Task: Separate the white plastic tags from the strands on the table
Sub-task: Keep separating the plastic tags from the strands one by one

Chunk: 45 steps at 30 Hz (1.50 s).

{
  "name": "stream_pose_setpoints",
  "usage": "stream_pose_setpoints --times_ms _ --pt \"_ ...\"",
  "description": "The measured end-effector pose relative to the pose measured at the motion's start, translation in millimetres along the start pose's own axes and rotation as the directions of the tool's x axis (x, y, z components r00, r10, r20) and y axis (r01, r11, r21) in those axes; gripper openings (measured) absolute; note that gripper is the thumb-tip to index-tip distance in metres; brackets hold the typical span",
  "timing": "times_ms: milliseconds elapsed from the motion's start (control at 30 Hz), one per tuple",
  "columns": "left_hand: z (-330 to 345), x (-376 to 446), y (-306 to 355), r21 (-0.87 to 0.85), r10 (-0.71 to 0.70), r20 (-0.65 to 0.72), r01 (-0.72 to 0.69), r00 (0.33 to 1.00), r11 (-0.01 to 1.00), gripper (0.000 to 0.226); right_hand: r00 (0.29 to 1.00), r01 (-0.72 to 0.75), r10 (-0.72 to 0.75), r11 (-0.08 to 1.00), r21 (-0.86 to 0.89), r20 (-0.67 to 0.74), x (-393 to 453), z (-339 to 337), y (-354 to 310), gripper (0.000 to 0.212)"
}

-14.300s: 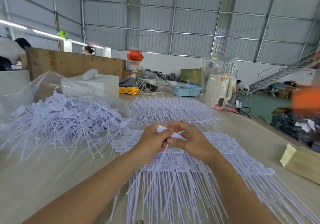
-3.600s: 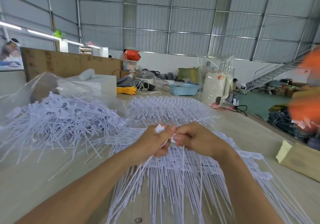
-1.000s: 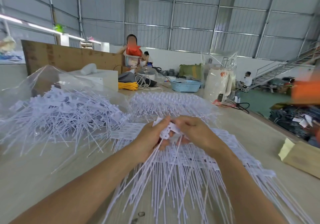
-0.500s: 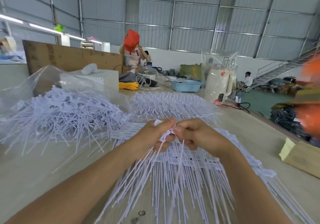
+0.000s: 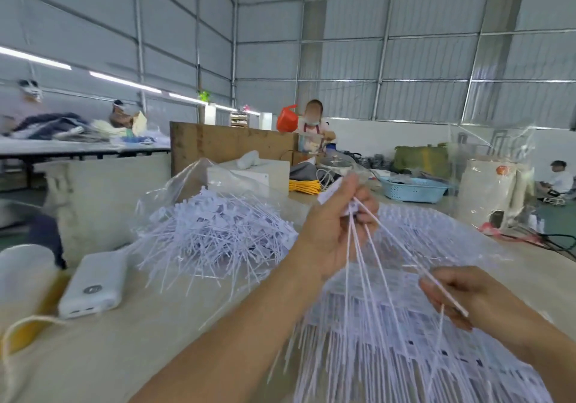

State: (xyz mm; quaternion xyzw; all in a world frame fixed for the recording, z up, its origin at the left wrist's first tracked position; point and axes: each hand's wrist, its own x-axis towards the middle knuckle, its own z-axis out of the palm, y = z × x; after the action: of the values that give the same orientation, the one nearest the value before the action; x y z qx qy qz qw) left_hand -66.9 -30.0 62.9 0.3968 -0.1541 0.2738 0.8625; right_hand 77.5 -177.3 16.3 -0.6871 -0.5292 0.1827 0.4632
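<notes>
Left hand held a small bunch of tags up, right hand pinched one strand (mid-pull, I'd guess); next was tugging it free.

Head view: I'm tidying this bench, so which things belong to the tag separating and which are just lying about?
In use:
left hand, gripping a bunch of tags
right hand, pinching one strand
tag sheets on the table
separated pile

Lying about:
white power bank
blue basket
yellow cord
</notes>
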Motion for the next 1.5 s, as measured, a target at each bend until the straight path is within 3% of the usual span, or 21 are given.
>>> stream_pose_setpoints --times_ms 67,167,233,300,333,400,467,533,633,667,800,867,933,1133,1500 --pt "0.9 4.8 22.4 -0.005 0.101 -0.051 -0.101 0.994 0.995 0.022 1.000 -0.011 0.011 1.000 -0.026 -0.016 2.0 3.9 -0.7 0.041" --pt "-14.4 8.8 58.3 0.163 0.172 -0.178 -0.143 0.969 0.976 0.015 1.000 -0.001 0.001 0.997 -0.073 -0.007 5.1 7.0 -0.8 0.045" --pt "-37.8 9.4 84.1 0.275 0.133 -0.342 -0.037 0.930 0.961 0.024 0.999 -0.022 0.025 0.995 -0.100 0.023 7.3 7.7 -0.5 0.046" --pt "-70.8 7.5 110.1 0.419 0.146 -0.560 0.127 0.816 0.899 0.020 0.998 -0.037 0.044 0.990 -0.134 0.049 10.3 7.9 0.7 0.046" --pt "-90.5 5.2 122.1 0.528 0.215 -0.647 0.227 0.731 0.818 0.015 0.998 -0.039 0.048 0.987 -0.154 0.052 11.7 8.0 1.6 0.046" --pt "-128.6 0.4 146.6 0.699 0.415 -0.702 0.448 0.578 0.558 0.011 0.997 -0.038 0.049 0.980 -0.197 0.053 14.5 8.9 2.5 0.045" --pt "-154.7 -5.6 167.3 0.720 0.537 -0.660 0.646 0.525 0.253 0.008 0.998 -0.010 0.024 0.971 -0.237 0.057 16.7 10.3 1.6 0.044" --pt "-170.7 -7.4 180.3 0.683 0.554 -0.619 0.730 0.557 0.029 0.019 0.999 0.010 0.003 0.968 -0.250 0.048 18.1 12.3 -2.1 0.043" --pt "-185.3 0.6 186.2 0.603 0.563 -0.518 0.742 0.643 -0.292 0.029 1.000 0.006 -0.001 0.969 -0.247 0.023 19.0 12.9 -5.1 0.041" --pt "-190.2 5.0 186.1 0.571 0.568 -0.494 0.739 0.658 -0.359 0.031 1.000 0.020 -0.020 0.969 -0.248 0.001 19.6 13.0 -2.4 0.043" --pt "-198.0 26.1 177.7 0.477 0.535 -0.515 0.743 0.669 -0.469 0.043 0.985 0.075 -0.112 0.963 -0.261 -0.131 19.2 16.8 6.3 0.046" --pt "-195.8 30.6 167.2 0.399 0.492 -0.520 0.708 0.698 -0.583 0.060 0.981 0.074 -0.116 0.965 -0.253 -0.154 19.7 17.9 7.9 0.046" --pt "-196.6 29.7 157.2 0.366 0.438 -0.575 0.696 0.691 -0.618 0.073 0.984 0.063 -0.104 0.961 -0.268 -0.142 20.0 18.2 7.0 0.046" --pt "-186.8 38.1 157.1 0.271 0.411 -0.603 0.660 0.684 -0.701 0.080 0.991 0.053 -0.089 0.945 -0.323 -0.097 20.7 14.7 -1.7 0.053" --pt "-159.0 34.7 172.5 0.296 0.164 -0.710 0.501 0.685 -0.814 0.098 0.992 0.046 -0.081 0.945 -0.325 -0.096 20.3 13.5 1.2 0.049"
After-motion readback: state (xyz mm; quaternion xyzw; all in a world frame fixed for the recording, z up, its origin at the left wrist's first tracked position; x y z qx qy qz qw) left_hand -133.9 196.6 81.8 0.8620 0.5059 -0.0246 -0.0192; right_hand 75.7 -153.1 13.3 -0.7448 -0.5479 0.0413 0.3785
